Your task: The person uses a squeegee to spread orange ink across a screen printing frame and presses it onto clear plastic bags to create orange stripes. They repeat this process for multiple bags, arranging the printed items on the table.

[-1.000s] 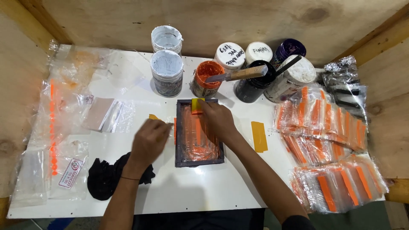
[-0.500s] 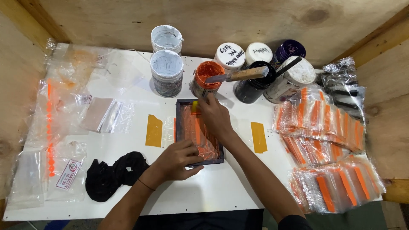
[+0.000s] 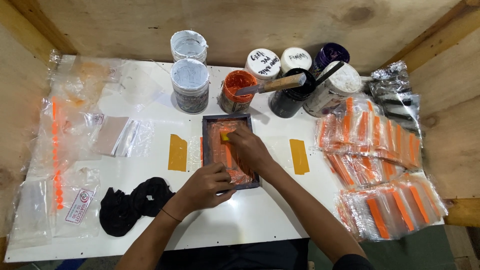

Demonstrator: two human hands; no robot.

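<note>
A white desk (image 3: 150, 105) sits in a plywood alcove, with bare wooden walls at the back and on both sides. Along the far edge stand round paint tubs: two white ones (image 3: 190, 85) on the left, an open orange tub (image 3: 236, 90) with a wood-handled palette knife (image 3: 272, 85) lying across it, then lidded white, black and purple ones. On the right lies a heap of clear plastic packets (image 3: 372, 155) holding orange strips. On the left are more clear bags, one with a row of orange dots (image 3: 56, 150), and one with a round red-and-white label (image 3: 79, 206). A black rag (image 3: 132, 204) lies near the front, and two yellow-orange tape patches (image 3: 177, 152) flank the middle.

In the middle of the desk lies a small dark-framed printing screen (image 3: 227, 150), its mesh smeared with orange ink. The left hand (image 3: 205, 186) presses down on the frame's near edge, fingers flat and spread, not closed round anything. The right hand (image 3: 247, 147) rests inside the frame, its grip clamped on a small yellow squeegee (image 3: 225, 135) near the far end of the mesh.
</note>
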